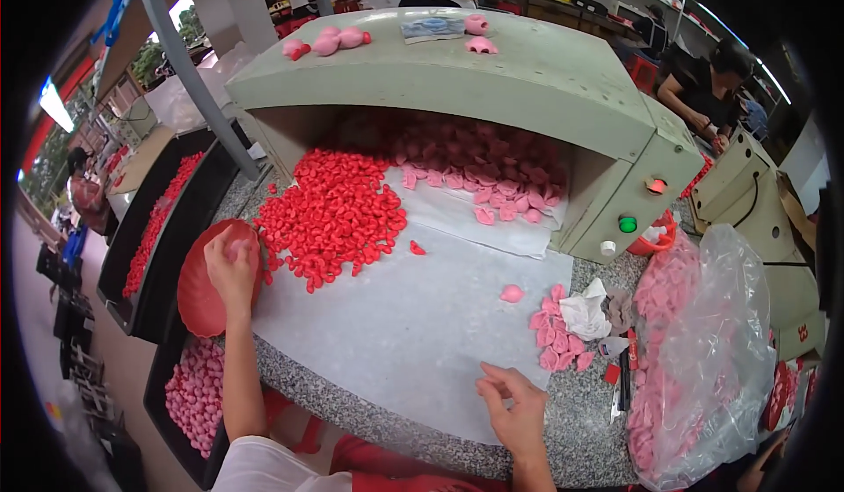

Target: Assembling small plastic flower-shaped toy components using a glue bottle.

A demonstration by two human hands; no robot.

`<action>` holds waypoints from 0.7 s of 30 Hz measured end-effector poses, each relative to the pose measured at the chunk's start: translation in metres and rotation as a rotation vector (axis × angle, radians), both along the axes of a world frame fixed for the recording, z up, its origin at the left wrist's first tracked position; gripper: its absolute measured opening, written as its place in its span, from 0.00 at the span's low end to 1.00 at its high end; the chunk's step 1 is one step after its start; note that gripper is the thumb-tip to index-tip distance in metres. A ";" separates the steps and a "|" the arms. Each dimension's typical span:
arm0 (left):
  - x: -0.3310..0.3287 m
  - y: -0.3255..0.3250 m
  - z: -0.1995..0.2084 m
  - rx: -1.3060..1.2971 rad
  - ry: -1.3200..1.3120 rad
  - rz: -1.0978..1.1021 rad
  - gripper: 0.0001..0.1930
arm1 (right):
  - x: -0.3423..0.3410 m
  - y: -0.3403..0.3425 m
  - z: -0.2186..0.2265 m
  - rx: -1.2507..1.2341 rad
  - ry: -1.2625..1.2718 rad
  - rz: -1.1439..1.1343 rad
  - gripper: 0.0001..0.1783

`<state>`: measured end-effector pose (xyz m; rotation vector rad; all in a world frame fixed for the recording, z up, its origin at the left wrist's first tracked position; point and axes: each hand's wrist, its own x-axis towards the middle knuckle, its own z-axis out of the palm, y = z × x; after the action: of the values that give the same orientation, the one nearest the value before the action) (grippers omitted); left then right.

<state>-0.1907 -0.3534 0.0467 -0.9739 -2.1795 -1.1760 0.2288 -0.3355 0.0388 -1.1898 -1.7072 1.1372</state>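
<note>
My left hand (230, 274) is over a red scalloped bowl (195, 294) at the table's left edge. Its fingers are closed on a small pink rounded plastic piece (236, 247), partly covered by them. My right hand (517, 411) hovers above the front right of a white sheet (378, 334), fingers loosely curled and a little apart, with nothing visible in them. Beyond it lie a single pink piece (512, 293) and a small heap of pink hollow pieces (554, 338). A large pile of small red pieces (330, 215) spreads beside the bowl.
A pale green box-shaped machine (440, 79) stands over the back, more pink pieces (501, 180) inside its opening. Right are a crumpled tissue (585, 309), a black-handled tool (625, 378) and a clear bag (703, 360) of pink parts. Black crates (145, 316) stand left. Another person (716, 87) works far right.
</note>
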 end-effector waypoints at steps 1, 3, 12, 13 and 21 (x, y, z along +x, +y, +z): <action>0.019 0.017 0.009 -0.002 0.115 -0.056 0.12 | 0.000 0.001 -0.001 0.006 -0.024 0.010 0.11; 0.052 0.055 0.017 0.011 0.137 -0.268 0.13 | 0.002 0.001 -0.004 0.007 -0.051 0.019 0.11; 0.118 0.224 -0.015 -0.439 0.171 -0.356 0.10 | 0.000 -0.005 0.000 0.017 -0.153 0.036 0.09; 0.122 0.231 -0.020 -0.521 0.166 -0.365 0.09 | 0.003 -0.007 -0.002 0.000 -0.165 0.022 0.09; 0.138 0.202 -0.001 -0.334 0.026 -0.519 0.10 | 0.005 -0.010 0.002 0.001 -0.186 0.030 0.08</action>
<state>-0.0530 -0.1515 0.0453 -1.7661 -2.2119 -1.0071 0.2336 -0.3451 0.0407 -1.3079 -1.8694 1.0708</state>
